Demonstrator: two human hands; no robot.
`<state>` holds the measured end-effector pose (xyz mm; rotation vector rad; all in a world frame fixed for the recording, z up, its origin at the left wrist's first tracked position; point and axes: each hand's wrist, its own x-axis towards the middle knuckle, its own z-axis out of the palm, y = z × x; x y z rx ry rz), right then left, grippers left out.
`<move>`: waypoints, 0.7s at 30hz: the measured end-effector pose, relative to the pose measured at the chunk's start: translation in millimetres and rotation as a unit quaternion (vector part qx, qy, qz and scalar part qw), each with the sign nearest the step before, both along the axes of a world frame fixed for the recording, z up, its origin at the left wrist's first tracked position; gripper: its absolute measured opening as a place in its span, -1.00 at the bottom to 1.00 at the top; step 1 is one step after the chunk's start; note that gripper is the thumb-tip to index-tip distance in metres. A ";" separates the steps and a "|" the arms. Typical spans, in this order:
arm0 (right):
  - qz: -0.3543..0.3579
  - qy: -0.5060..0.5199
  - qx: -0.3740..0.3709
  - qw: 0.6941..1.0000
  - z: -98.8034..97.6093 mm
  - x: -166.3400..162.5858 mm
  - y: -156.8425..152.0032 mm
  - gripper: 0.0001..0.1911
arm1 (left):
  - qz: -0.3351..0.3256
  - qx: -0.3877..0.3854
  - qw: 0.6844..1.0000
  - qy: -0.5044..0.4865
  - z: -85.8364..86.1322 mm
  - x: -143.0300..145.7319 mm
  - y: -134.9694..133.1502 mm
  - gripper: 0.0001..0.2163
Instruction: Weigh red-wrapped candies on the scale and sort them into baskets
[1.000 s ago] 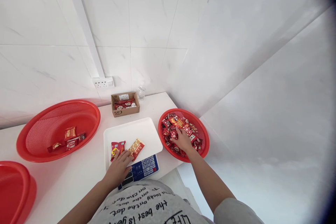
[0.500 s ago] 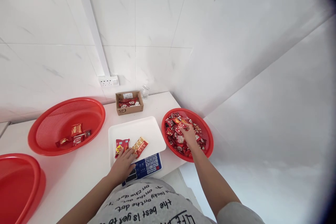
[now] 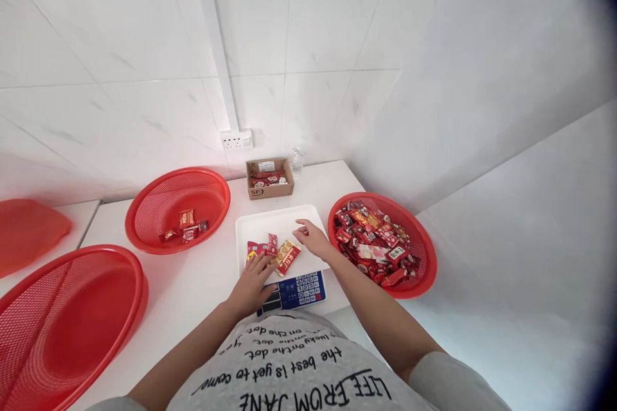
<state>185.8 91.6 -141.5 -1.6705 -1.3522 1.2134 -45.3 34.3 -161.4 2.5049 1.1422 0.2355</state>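
Observation:
A white tray [image 3: 270, 221] lies on a scale with a blue keypad [image 3: 299, 288]. On the tray are a red packet [image 3: 252, 248], a small red packet [image 3: 272, 243] and an orange packet [image 3: 288, 256]. My left hand [image 3: 252, 281] rests flat at the tray's near edge, open, fingertips touching the red packet. My right hand [image 3: 313, 239] hovers over the tray's right side, fingers spread, holding nothing. To its right stands a red basket [image 3: 426, 273] filled with several wrapped snacks [image 3: 373, 243].
A red basket [image 3: 144, 215] at the left holds a few packets [image 3: 187, 226]. A larger red basket [image 3: 72, 327] sits near left, with another red thing [image 3: 29, 228] behind it. A cardboard box [image 3: 270, 178], a glass [image 3: 297, 159] and a wall outlet [image 3: 236, 139] are at the back.
My right hand left the full basket and moved left over the tray. A small red packet now lies on the tray between the other two. The view has swung left.

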 end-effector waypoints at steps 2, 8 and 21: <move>-0.061 0.028 -0.037 0.997 -3.2 11.7 -3.4 -0.60 | 0.017 0.003 1.000 -0.013 1.8 -1.2 0.5 -0.59; -0.218 0.286 -0.124 0.925 -1.9 24.8 -11.7 -0.69 | 0.064 0.014 0.998 -0.011 10.7 10.7 13.2 -0.58; -0.256 0.368 -0.161 0.879 -0.4 18.8 -21.5 -0.78 | 0.044 -0.061 0.992 0.097 15.3 27.3 37.5 -0.46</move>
